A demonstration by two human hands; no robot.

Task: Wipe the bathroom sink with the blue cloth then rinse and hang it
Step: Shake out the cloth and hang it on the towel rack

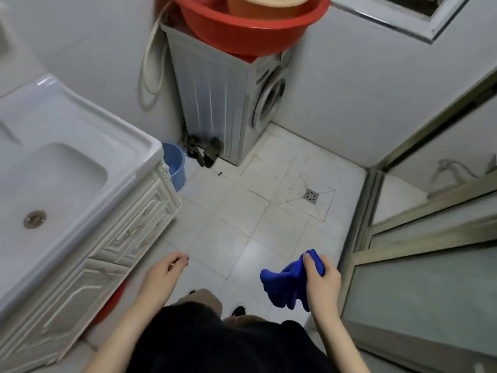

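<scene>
Blue cloth (289, 282) hangs bunched at five o'clock, grasped only by the right hand's (321, 281) fingers (308, 262), left hand (164, 273) loosely curled and holding nothing; such a partial grip could drop it on the floor (242, 211), well apart from the sink (53, 179) at nine o'clock.

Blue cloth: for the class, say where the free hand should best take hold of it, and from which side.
Probably the loose lobe of the blue cloth hanging below the right hand, which pinches its top bunch. The left hand is empty, so it can come in from the left, where the folds hang clear of the fingers.
</scene>
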